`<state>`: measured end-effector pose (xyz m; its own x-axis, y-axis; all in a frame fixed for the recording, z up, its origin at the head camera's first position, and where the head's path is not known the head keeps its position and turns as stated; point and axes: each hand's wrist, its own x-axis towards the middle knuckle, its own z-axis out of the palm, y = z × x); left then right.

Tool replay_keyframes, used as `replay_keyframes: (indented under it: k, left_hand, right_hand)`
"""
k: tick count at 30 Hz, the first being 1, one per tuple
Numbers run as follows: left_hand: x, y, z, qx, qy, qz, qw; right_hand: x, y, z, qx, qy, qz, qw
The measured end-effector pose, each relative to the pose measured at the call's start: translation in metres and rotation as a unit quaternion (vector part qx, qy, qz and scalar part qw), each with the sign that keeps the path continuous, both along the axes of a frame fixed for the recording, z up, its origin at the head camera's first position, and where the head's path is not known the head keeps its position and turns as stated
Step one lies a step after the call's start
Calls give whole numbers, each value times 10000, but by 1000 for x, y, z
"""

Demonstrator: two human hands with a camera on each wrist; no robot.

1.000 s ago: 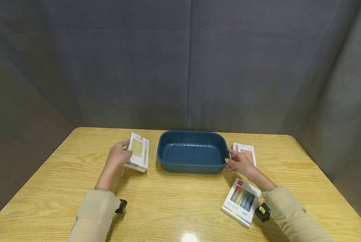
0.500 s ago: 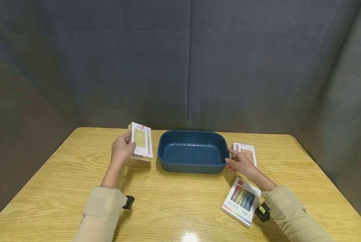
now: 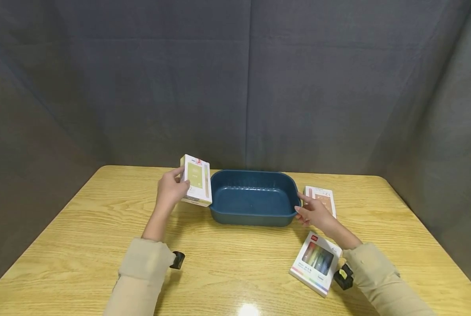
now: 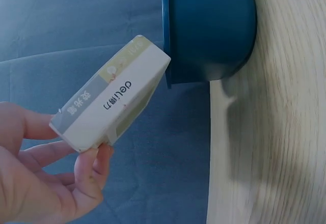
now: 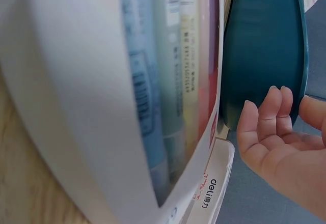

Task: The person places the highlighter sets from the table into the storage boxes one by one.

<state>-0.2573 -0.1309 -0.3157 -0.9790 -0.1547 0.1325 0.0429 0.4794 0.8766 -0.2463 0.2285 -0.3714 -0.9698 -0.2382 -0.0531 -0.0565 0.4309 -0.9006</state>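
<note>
My left hand (image 3: 170,189) grips a white and yellow-green box of highlighters (image 3: 199,179), tilted, between thumb and fingers. The box hangs in the air at the left end of a dark blue plastic bin (image 3: 255,220), overlapping its rim in the head view. In the left wrist view the box's (image 4: 117,94) deli lettering faces the camera, close to the bin's wall (image 4: 211,25). At the bin's right end, my right hand (image 3: 318,217) holds the rim, thumb over the edge and fingers (image 5: 270,107) against the outer wall. The bin's inside shows no contents.
A white and orange box (image 3: 325,199) lies behind my right hand, partly covered by it. Nearer me, a white windowed box of coloured pens (image 3: 316,263) lies beside my right forearm. Grey cloth (image 3: 180,87) hangs behind the wooden table (image 3: 227,263).
My left hand has lifted the highlighter box off to the right and away from me, up to the bin's left end. My right hand has stayed at the bin's right end.
</note>
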Motion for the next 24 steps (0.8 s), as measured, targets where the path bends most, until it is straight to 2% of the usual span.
replay_keyframes:
  k: [6, 12, 17, 24]
  left_hand:
    - [0, 3, 1, 99, -49, 88, 9999]
    - [-3, 12, 0, 273, -33, -43, 9996]
    - [-7, 22, -6, 21, -12, -74, 10000]
    - [-8, 39, -12, -114, -43, -193, 9997]
  right_hand:
    - [0, 0, -1, -15, -38, 3, 10000]
    - [0, 1, -1, -64, -40, 33, 10000]
    - [0, 1, -1, -72, -70, 36, 9999]
    - [-1, 0, -2, -71, -71, 44, 9999]
